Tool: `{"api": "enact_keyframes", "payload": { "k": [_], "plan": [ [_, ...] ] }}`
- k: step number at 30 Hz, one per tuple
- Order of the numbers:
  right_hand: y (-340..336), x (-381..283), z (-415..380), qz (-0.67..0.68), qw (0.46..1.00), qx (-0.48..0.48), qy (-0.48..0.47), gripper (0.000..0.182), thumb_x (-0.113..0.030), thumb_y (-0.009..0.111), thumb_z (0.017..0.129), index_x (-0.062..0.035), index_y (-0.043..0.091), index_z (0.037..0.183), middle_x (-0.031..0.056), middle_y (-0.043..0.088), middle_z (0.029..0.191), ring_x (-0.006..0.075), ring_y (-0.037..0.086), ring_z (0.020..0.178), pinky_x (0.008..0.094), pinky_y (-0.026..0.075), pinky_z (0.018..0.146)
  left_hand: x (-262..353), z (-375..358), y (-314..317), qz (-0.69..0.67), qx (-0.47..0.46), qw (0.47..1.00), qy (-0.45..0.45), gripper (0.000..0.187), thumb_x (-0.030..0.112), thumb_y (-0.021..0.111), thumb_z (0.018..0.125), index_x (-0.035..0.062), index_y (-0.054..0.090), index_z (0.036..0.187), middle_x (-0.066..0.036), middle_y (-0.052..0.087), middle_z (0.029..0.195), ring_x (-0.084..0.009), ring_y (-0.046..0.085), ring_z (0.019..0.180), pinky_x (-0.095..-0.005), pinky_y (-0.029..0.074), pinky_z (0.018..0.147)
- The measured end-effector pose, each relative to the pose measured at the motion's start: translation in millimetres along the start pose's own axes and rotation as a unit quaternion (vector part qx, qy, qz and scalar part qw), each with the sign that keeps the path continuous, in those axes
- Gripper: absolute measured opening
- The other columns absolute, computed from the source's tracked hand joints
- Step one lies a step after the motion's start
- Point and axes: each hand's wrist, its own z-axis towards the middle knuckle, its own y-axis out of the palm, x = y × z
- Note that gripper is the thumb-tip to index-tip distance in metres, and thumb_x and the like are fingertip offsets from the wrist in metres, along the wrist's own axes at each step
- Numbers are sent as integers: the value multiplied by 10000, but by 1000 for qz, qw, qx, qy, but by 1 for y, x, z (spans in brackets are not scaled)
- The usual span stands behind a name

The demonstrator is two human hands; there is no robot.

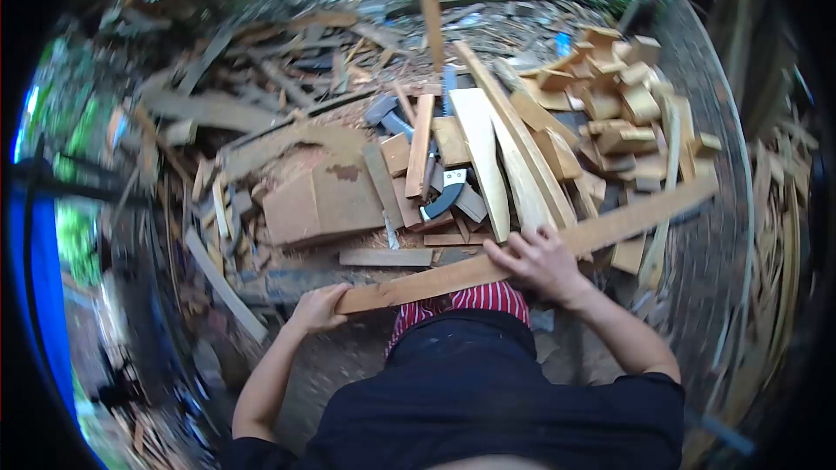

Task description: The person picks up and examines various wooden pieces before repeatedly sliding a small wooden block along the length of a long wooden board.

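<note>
A long wooden plank (435,280) lies across in front of my lap, its right end reaching up toward the cut pieces. My left hand (320,308) is closed round the plank's left end. Near its middle, my right hand (542,263) grips the top edge, fingers over the wood. Beyond the plank, a saw with a dark curved handle (442,200) lies among wood pieces. A hammer-like tool (383,111) rests farther up, partly hidden by wood. Pale tapered boards (481,157) lean just above my right hand.
A large wooden block (322,196) sits left of centre. Stacked cut blocks (631,100) are piled at the back right. An upright post (427,9) stands at the back. Scrap wood (226,113) covers the left side, and a blue sheet (39,296) hangs at the far left.
</note>
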Motion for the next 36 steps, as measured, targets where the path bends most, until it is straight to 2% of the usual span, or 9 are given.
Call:
{"api": "enact_keyframes", "payload": {
  "k": [5,8,10,19,24,28,30,34,36],
  "plan": [
    [23,-8,2,99,987,-101,-76,375,-164,532,834,-133,545,1208,73,537,955,223,541,921,365,418,737,-6,-5,80,49,34,994,-95,424,223,706,694,163,558,1087,-107,660,978,-347,655,906,-510,521,701],
    [29,-21,12,102,976,-140,-132,526,-226,686,737,-119,535,1229,84,527,985,240,532,929,374,416,743,-18,-14,108,40,131,986,-94,400,150,698,669,141,551,1042,-111,640,933,-348,649,870,-504,504,712],
    [35,-34,18,102,967,-191,-133,715,-270,810,626,-134,522,1266,89,511,984,256,531,943,395,418,745,-36,-13,129,34,172,978,-112,413,99,709,644,133,555,1026,-96,641,943,-339,628,942,-459,494,821],
    [89,-114,68,120,975,-147,-118,697,-291,817,614,-147,553,1243,117,537,955,321,567,882,434,512,700,-133,1,165,53,215,947,-231,274,133,617,778,201,634,1043,-22,639,966,-229,598,1048,-386,469,889],
    [132,-186,121,118,970,-191,-92,801,-310,798,699,-121,455,1398,178,536,1032,364,552,959,451,489,817,-204,-20,167,94,241,910,-325,155,154,532,853,183,623,975,-44,603,1039,-227,548,1137,-404,456,902],
    [174,-241,174,152,968,-165,-111,859,-301,804,696,-131,418,1443,168,528,1016,351,546,943,449,483,806,-248,-41,170,91,315,850,-412,252,131,502,879,115,609,1107,-101,552,1314,-279,438,1323,-426,372,1082],
    [184,-268,200,169,965,-150,-134,869,-283,799,708,-131,395,1461,181,522,1024,355,539,959,454,478,803,-261,-53,170,20,356,807,-471,446,75,516,862,97,522,1307,-117,364,1512,-326,305,1417,-421,336,1137],
    [229,-295,229,176,962,-171,-121,919,-295,804,713,-139,343,1493,167,525,1035,346,546,947,437,468,831,-243,-67,162,-123,351,800,-472,758,-56,524,789,78,290,1498,-91,173,1597,-359,164,1467,-410,365,1131],
    [242,-299,234,176,960,-185,-120,952,-301,810,700,-142,321,1501,168,524,1037,352,549,952,448,464,825,-228,-65,172,-119,352,801,-469,763,-48,527,793,66,273,1504,-89,168,1600,-359,162,1468,-410,363,1131]
  ]
}}
